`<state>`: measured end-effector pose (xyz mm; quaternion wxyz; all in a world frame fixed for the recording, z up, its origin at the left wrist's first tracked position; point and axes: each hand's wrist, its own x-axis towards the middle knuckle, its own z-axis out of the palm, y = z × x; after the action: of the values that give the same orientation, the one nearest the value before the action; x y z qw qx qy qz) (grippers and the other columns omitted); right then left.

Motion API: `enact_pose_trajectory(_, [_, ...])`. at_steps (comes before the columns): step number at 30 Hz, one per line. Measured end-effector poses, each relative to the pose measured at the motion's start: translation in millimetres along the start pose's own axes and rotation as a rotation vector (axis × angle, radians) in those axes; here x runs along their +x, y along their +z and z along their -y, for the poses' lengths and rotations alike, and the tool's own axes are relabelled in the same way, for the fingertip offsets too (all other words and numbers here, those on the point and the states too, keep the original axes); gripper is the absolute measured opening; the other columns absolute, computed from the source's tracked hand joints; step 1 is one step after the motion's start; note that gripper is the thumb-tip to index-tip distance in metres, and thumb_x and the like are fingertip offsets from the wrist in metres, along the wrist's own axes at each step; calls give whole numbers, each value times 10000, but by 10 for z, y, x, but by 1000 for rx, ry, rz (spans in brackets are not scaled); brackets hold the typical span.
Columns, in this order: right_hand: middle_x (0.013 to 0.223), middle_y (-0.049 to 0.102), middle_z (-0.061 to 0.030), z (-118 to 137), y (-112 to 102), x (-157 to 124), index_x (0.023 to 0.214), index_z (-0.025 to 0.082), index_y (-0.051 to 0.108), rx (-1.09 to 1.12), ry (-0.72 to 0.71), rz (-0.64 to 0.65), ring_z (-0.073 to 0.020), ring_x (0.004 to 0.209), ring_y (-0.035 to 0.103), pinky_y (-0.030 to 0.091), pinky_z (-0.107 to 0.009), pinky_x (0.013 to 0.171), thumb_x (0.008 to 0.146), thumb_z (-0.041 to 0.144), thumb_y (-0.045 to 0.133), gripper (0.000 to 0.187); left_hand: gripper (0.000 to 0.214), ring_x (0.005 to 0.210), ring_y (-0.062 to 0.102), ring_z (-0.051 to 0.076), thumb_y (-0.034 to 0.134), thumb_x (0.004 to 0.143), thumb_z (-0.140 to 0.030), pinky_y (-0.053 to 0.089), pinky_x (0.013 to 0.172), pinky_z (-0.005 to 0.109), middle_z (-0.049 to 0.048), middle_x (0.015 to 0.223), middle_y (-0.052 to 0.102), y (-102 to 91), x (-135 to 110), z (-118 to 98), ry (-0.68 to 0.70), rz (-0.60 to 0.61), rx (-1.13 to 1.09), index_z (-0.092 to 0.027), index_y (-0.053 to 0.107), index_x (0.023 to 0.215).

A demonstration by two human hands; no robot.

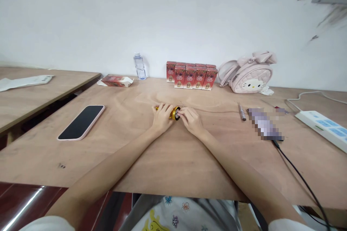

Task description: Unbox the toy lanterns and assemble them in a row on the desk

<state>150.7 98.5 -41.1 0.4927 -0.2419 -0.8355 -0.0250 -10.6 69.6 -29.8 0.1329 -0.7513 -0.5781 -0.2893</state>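
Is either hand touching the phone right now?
No, the left hand and right hand both grip a small gold object, while the phone lies apart, well to their left.

- Hands: 2, left hand and right hand.
- Gold part: 1, between them.
- Upright red boxes: 5 fronts visible, 1 o'clock.
- Flat red box: 1, 10 o'clock.
- Phone: 1, 9 o'clock.
- Screwdriver: 1, 3 o'clock.

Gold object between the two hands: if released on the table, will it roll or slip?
The gold object looks rounded, so it would probably roll on the flat table once released. Its shiny surface suggests hard metal or plastic: likely stiff, perhaps slippery. The left hand and right hand nearly cover it, so probably light.
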Motion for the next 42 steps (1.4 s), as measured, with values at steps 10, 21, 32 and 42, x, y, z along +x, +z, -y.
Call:
enact_pose_trajectory(10, [854,660,-86,0,4,1,861,180,570,-30,32,30,-184,796,587,460,-305,749,954,240,396,206,293,1000,517,263,548,786,-197,271,849,429,71,1037,653,-7,-5,-11,4,15,-4,-237,577,1075])
enact_pose_trajectory(21, [859,623,-76,-139,95,-39,931,189,483,-78,322,12,-181,748,586,432,-277,672,959,224,279,208,330,1032,530,265,531,742,-158,290,833,412,82,1077,649,-28,44,63,-196,-33,-78,-214,532,1068])
enact_pose_trajectory(32, [842,673,-104,-359,270,191,842,179,599,-369,290,272,-235,852,577,421,-346,764,900,163,454,157,394,1061,544,236,507,729,-106,260,854,403,66,1146,627,-36,71,210,-226,-121,-93,-240,535,1099])
enact_pose_trajectory(42, [994,669,-146,-296,184,121,1058,149,568,-359,480,316,-292,964,581,429,-407,805,808,338,609,316,407,1083,540,232,493,732,-90,258,870,403,61,1149,632,-35,70,203,-199,-99,-88,-250,539,1104])
